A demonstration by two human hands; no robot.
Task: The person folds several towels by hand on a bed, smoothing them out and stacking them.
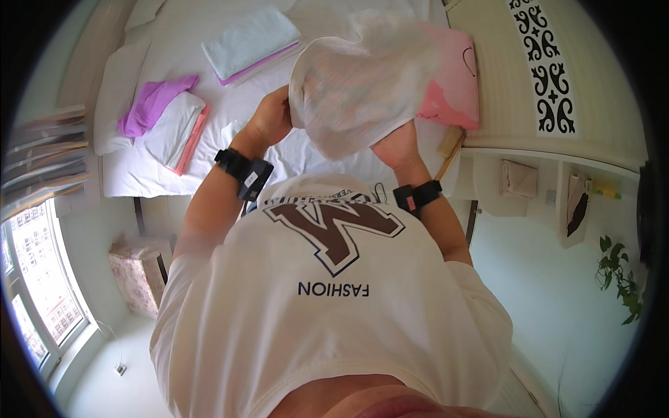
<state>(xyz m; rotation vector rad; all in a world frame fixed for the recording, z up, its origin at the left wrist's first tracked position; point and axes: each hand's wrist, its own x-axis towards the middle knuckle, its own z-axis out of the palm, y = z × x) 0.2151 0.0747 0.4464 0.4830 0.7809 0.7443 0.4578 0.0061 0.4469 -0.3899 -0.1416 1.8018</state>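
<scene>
A thin white cloth [360, 89], blurred by motion and faintly patterned, hangs spread out above the bed. My left hand [272, 117] grips its left edge. At the lower right edge of the cloth, my right hand [395, 145] has hold of it, with the fingers hidden behind the fabric. Just right of the cloth lies a pink folded item [452, 78], partly covered from view. Beyond my left hand sits a folded light blue towel [253, 44] on top of purple and white fabric.
The bed's white sheet [209, 109] spans the area before me. A purple cloth [157, 102] and a white-and-coral folded pile [175, 133] lie at left, near pillows [120, 99]. A wooden-handled brush [450, 146] rests at the bed's right edge, beside shelves [502, 209].
</scene>
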